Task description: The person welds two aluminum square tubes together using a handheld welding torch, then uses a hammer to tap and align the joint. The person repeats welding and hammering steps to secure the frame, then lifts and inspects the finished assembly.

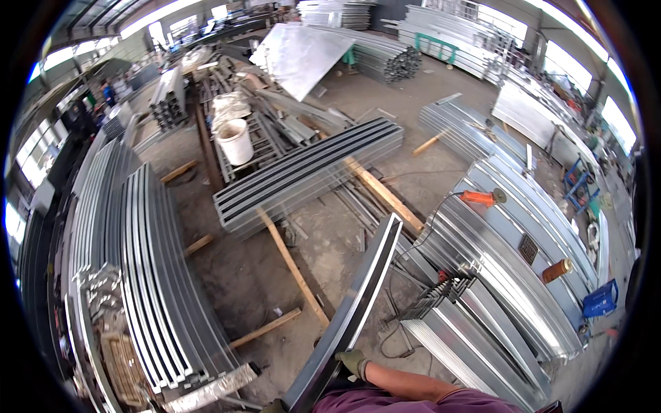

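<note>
A long galvanized steel channel (350, 311) slants up from the lower edge in front of me, its dark hollow side facing up. My right hand (353, 363), in a greenish work glove, is closed on its right edge near the close end. At the lower edge my gloved left hand (274, 407) grips the other side of the channel; most of that hand is cut off by the frame. Ahead, a stack of similar channels (310, 168) rests across wooden battens (292, 265).
Long stacked profiles (148, 275) stand at left. To the right, an orange angle grinder (483, 198) and a brown cylindrical container (557, 270) rest on metal sheets and channels, beside a blue bag (600, 299). A white bucket (235, 142) stands among scrap beyond the stack. Cables cross the floor.
</note>
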### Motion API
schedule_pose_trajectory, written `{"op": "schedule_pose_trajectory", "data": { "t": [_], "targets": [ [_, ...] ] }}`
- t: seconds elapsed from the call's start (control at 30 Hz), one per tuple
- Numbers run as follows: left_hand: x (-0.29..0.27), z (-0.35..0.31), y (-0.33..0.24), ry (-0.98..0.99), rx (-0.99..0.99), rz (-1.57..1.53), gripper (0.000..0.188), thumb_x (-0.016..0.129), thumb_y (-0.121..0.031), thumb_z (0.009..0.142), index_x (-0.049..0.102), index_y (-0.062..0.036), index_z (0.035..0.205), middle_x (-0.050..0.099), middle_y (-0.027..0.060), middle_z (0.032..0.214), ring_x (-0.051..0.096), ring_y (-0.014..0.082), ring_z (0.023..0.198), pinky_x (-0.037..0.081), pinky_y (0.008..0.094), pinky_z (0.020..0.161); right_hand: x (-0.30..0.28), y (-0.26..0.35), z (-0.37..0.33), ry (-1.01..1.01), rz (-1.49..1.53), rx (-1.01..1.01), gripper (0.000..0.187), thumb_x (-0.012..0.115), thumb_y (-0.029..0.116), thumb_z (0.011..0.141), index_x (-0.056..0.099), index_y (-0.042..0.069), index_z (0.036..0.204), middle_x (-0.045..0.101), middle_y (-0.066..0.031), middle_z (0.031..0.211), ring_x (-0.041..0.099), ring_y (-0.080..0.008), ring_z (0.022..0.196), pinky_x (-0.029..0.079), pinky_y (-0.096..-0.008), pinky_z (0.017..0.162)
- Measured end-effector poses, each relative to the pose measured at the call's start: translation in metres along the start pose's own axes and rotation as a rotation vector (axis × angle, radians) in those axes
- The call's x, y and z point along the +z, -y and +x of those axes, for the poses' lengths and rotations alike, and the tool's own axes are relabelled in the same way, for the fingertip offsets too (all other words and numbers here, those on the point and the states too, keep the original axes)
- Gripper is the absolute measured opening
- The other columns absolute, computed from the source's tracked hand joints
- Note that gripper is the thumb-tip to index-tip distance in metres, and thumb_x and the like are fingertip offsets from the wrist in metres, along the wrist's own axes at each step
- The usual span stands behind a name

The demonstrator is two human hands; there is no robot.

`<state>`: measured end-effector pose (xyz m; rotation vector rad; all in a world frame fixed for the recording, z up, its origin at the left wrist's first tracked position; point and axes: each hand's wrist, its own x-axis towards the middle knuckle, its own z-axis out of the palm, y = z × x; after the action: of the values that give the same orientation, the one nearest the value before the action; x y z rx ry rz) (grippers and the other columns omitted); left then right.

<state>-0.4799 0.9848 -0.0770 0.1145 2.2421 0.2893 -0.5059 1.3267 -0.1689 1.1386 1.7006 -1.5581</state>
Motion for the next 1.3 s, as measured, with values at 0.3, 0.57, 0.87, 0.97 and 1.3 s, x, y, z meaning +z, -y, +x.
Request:
{"op": "schedule_pose_trajectory", "data": {
  "t": [0.3, 0.57, 0.87, 0.97, 1.3],
  "targets": [
    [-0.146, 0.068, -0.107, 0.132, -0.031, 0.159, 0.072, 0.079, -0.047, 0.084, 0.063, -0.0041, 0.14, 0.07, 0.0267, 0.135, 0.064, 0.0419, 0.132, 0.051, 0.0494, 0.111, -0.049, 0.065, 0.062, 0.055, -0.155, -0.188, 0.033, 0.07, 0.024, 0.098, 0.08, 0.005, 0.124, 0.081, -0.0205, 0.111, 0.078, -0.0324, 0.103, 0.06, -0.04, 0.094],
    [-0.218, 0.159, -0.191, 0.106, -0.072, 0.277, 0.062, 0.075, -0.051, 0.086, 0.063, -0.0116, 0.133, 0.074, 0.0225, 0.124, 0.07, 0.0413, 0.119, 0.054, 0.0518, 0.103, -0.111, 0.139, 0.154, 0.083, -0.016, -0.214, 0.03, 0.069, 0.023, 0.1, 0.08, 0.006, 0.122, 0.081, -0.0171, 0.11, 0.079, -0.0297, 0.102, 0.062, -0.0401, 0.093],
    [-0.3, 0.23, -0.334, -0.211, 0.279, 0.009, 0.096, 0.083, -0.032, 0.083, 0.042, -0.0083, 0.166, 0.062, 0.0319, 0.147, 0.059, 0.046, 0.139, 0.048, 0.0499, 0.116, -0.246, 0.267, 0.226, 0.024, 0.214, -0.255, 0.028, 0.075, 0.02, 0.096, 0.08, -0.006, 0.104, 0.08, -0.0174, 0.094, 0.076, -0.0289, 0.075, 0.063, -0.0413, 0.069],
    [-0.292, 0.289, -0.35, -0.144, 0.113, 0.247, 0.07, 0.078, -0.043, 0.084, 0.058, -0.0058, 0.14, 0.07, 0.0273, 0.129, 0.068, 0.0436, 0.125, 0.054, 0.0541, 0.105, -0.271, 0.315, 0.238, -0.082, 0.307, -0.163, 0.03, 0.074, 0.02, 0.097, 0.079, -0.008, 0.106, 0.079, -0.0189, 0.095, 0.077, -0.0297, 0.078, 0.065, -0.0429, 0.071],
    [-0.415, 0.394, -0.424, 0.179, 0.041, 0.2, 0.063, 0.071, -0.033, 0.09, 0.059, 0.0012, 0.141, 0.066, 0.0299, 0.141, 0.067, 0.0436, 0.133, 0.054, 0.0526, 0.11, -0.326, 0.42, 0.296, -0.084, -0.558, -0.434, 0.034, 0.061, 0.027, 0.103, 0.078, 0.008, 0.126, 0.078, -0.0241, 0.123, 0.077, -0.0395, 0.109, 0.059, -0.0471, 0.101]
  ]
}}
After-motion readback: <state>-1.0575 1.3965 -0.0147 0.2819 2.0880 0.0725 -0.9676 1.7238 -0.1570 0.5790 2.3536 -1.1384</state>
